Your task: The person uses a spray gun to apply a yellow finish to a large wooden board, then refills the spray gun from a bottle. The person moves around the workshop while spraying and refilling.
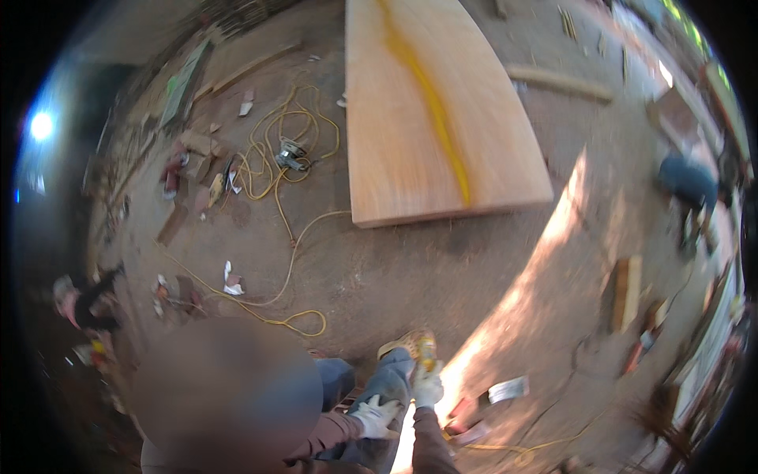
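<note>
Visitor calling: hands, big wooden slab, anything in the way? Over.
Left hand on denim leg; right hand gripping blurry yellow object. Wooden slab ahead, yellow streak down it, neither hand touching. Loose yellow cord on ground, left: possible trip hazard.

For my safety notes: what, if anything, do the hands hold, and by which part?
The right hand seems to hold a yellow thing by its near end; blur hides the exact place. The left hand lies on the trouser leg, apparently holding nothing.

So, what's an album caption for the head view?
Gloved right hand holding a yellow object, left hand on blue jeans, with a yellow-streaked wooden slab ahead.
</note>
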`<state>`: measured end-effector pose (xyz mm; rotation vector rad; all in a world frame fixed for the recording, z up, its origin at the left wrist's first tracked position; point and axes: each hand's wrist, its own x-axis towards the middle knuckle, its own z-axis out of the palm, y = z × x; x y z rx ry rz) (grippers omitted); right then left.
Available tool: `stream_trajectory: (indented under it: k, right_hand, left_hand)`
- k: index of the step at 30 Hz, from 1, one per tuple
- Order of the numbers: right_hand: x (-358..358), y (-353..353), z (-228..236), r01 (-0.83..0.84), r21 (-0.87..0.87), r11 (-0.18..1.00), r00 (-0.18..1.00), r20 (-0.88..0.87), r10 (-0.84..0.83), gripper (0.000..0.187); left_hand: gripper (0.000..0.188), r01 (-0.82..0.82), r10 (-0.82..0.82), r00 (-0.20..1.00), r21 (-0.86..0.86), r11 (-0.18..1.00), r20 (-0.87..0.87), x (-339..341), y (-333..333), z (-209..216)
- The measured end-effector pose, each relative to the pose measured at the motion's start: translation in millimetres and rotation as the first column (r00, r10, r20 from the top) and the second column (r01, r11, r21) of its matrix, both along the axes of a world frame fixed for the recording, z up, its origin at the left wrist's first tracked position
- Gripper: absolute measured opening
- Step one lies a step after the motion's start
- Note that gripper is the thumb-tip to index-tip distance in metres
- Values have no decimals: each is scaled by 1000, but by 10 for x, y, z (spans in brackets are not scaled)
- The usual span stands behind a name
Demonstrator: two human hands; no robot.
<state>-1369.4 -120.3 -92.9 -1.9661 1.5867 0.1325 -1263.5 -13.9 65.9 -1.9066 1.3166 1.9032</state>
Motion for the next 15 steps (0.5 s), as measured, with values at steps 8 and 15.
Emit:
stream_trajectory:
  k: [8,15]
  right_hand:
    - [1733,1319,3040,-758,-408,509,531,68,845,48]
    - [3122,3323,4424,-887,-433,159,-24,389,921,33]
  left_hand:
    - [102,-387,784,596,-794,468,171,1689,1879,927]
    - [79,-499,905,395,-864,65,-160,2331,4235,1846]
